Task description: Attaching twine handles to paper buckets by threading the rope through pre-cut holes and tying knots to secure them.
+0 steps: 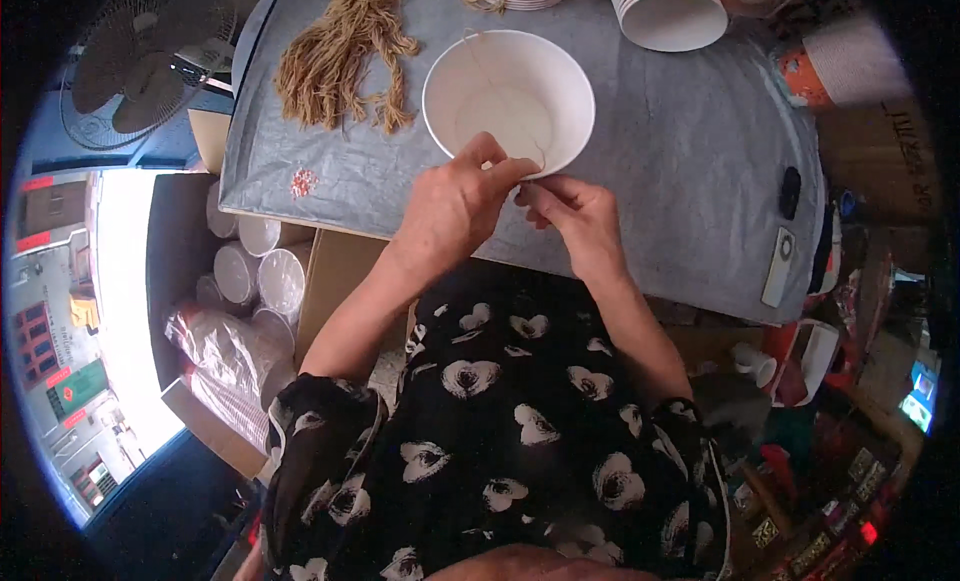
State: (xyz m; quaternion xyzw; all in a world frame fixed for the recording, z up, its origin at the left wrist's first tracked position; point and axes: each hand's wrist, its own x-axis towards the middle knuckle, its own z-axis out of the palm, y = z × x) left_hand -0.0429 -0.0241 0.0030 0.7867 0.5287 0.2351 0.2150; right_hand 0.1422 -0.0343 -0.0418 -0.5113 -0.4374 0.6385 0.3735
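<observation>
On the grey table (690, 141), at twelve o'clock of the person, a white bucket (508, 91) is seen with its wide mouth turned upward; inside it a thin cord (482, 63) is seen; at about half past five of its rim, the edge is pinched by the almost closed fingertips of the left hand (455, 203); just outside this rim the right hand (580, 213) is placed, its thumb and fingers drawn near together, but it cannot be told what is gripped there; toward half past nine of the bucket a brown twine bundle (340, 61) is spread; at eight o'clock small red-and-white bits (303, 183) are gathered; at two o'clock a red-lined container (668, 19) is laid; at four o'clock a pale oblong device (779, 267) is placed.
</observation>
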